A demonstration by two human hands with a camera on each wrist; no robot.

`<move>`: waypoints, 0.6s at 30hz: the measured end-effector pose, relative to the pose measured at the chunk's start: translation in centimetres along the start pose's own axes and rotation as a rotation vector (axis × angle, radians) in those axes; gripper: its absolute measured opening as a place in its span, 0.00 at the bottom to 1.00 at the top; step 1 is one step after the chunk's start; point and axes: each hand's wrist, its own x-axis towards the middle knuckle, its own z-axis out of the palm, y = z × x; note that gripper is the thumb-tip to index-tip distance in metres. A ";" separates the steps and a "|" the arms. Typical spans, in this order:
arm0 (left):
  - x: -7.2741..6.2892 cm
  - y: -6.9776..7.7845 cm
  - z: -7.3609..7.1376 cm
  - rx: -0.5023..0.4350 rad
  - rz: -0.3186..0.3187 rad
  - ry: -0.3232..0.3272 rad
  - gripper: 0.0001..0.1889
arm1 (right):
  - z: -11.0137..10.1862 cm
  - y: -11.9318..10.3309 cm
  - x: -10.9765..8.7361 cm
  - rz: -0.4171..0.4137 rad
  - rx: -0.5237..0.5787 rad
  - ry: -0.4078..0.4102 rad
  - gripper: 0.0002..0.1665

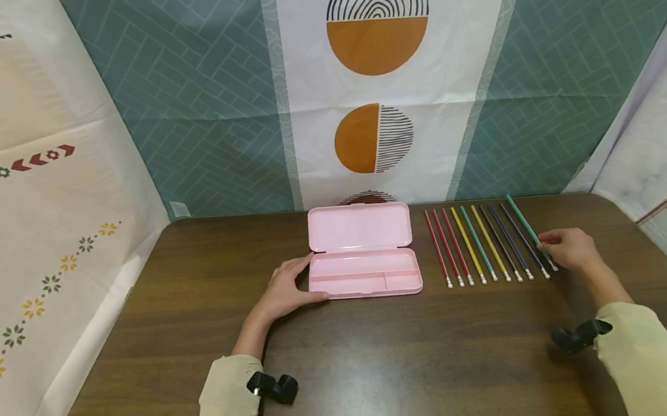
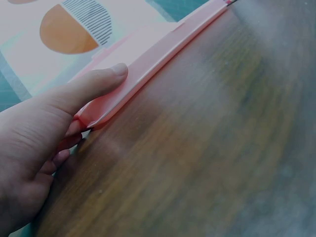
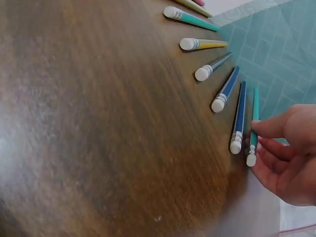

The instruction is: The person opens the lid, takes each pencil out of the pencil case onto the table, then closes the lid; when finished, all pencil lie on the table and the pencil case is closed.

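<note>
An open pink pencil case [image 1: 362,253] lies on the table, its lid [image 1: 359,227] folded back. My left hand [image 1: 286,289] grips the case by its left end, thumb along the front wall and fingers around the corner, as the left wrist view shows with the hand [image 2: 54,123] close up. At the right end of a row of pencils, my right hand [image 1: 569,248] pinches a green pencil [image 1: 523,222] near its eraser end. In the right wrist view, the thumb and fingers of the hand [image 3: 291,148] hold this pencil [image 3: 255,106] beside a dark blue pencil [image 3: 240,116].
Several red, yellow, green and dark pencils lie side by side right of the case, including a red pencil [image 1: 437,248] nearest it. The brown wooden table [image 1: 419,363] meets a patterned cloth backdrop [image 1: 217,111] behind. The case's tray has narrow compartments.
</note>
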 end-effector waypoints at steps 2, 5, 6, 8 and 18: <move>0.0 0.0 0.0 -0.002 0.001 0.001 0.49 | 0.0 0.1 -0.1 0.002 -0.001 -0.004 0.18; -0.1 0.0 0.0 -0.005 0.004 0.004 0.50 | -0.2 0.1 -0.3 0.007 -0.012 -0.018 0.18; 0.0 0.0 0.0 -0.008 0.007 0.004 0.50 | -0.3 0.0 -0.3 0.010 -0.014 -0.024 0.18; -0.1 0.0 0.0 -0.005 0.012 0.006 0.50 | -0.4 -0.1 -0.4 0.017 -0.020 -0.037 0.18; 0.1 -0.3 0.3 -0.006 0.002 0.002 0.49 | -0.9 -0.2 -0.6 0.051 -0.015 -0.069 0.19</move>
